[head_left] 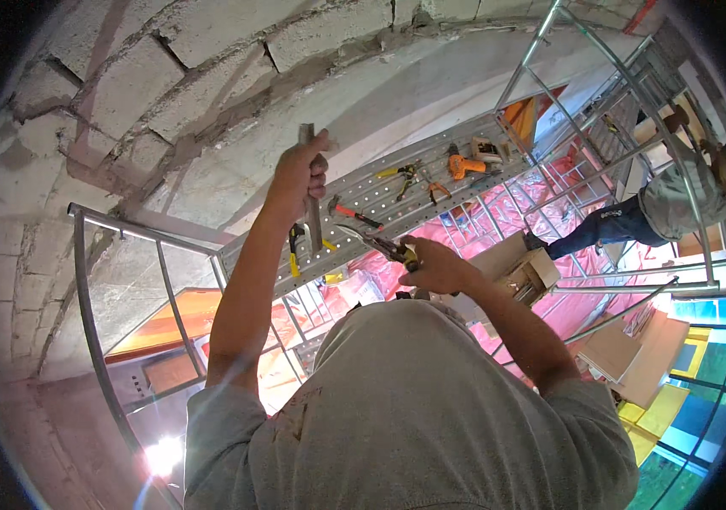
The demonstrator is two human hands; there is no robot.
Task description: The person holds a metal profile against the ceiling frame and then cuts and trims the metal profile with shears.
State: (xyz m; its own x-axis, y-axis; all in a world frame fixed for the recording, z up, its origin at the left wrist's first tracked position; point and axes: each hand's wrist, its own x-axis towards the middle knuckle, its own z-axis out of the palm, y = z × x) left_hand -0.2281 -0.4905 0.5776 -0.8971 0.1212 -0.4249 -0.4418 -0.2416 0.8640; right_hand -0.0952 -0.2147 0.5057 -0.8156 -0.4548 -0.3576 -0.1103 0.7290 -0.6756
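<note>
Block wall (210,76) behind perf. metal platform (342,189). Toward its left edge, L hand (302,174), fingers wrapped round metal strip (314,225); by near edge, R hand (438,268) curled round prob. snips (388,247). Loosened grip could drop either.

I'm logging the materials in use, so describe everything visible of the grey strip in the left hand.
The grey strip is long, narrow and straight, and looks like dull metal. It runs nearly upright in the picture, gripped in the left hand, whose fingers hide its middle. A short end shows above the fist and a longer one below, overlapping the perforated platform in view; whether they touch cannot be told. Its thickness and any markings are too small to make out.
</note>
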